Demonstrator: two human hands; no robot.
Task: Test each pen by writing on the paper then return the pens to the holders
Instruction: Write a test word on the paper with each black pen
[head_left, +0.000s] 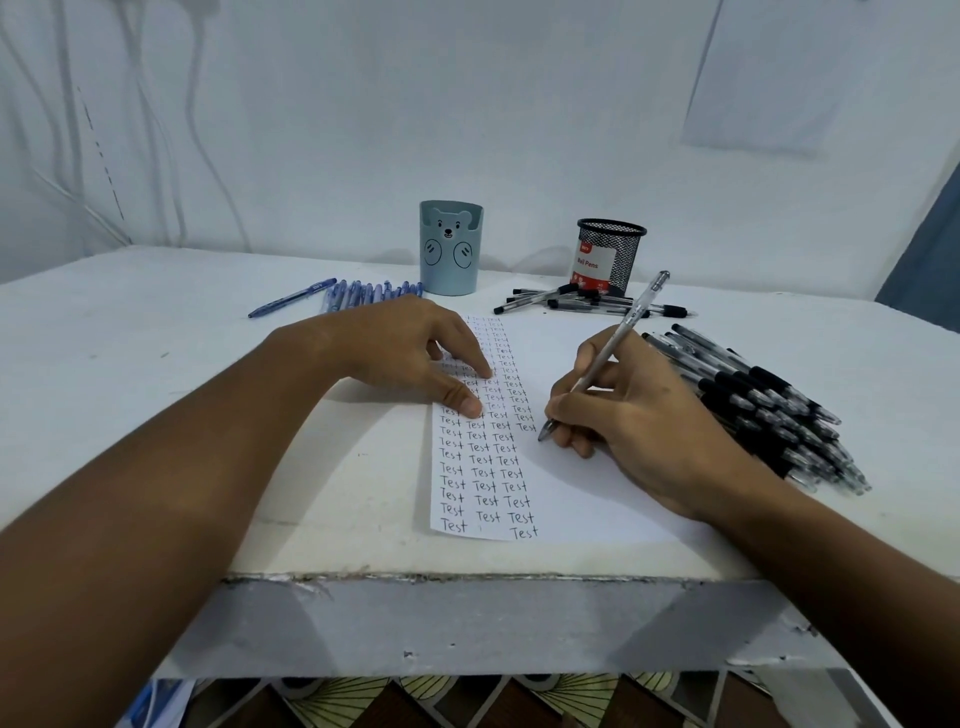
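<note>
Matt white paper (545, 499), black wire-mesh holder (621, 257), smooth blue plastic holder (451, 249), clear plastic pen (618, 338), chipped painted table (156, 332)

pen pile (763, 405) blocks right, table (156, 364) left open

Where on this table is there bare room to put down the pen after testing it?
Bare table lies left of the left hand, before the blue pens. Crowded: the black pen pile right of the paper.

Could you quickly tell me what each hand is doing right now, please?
Left hand: open, fingers pressing the paper flat.
Right hand: closed on a clear pen, tip at the paper.
</note>
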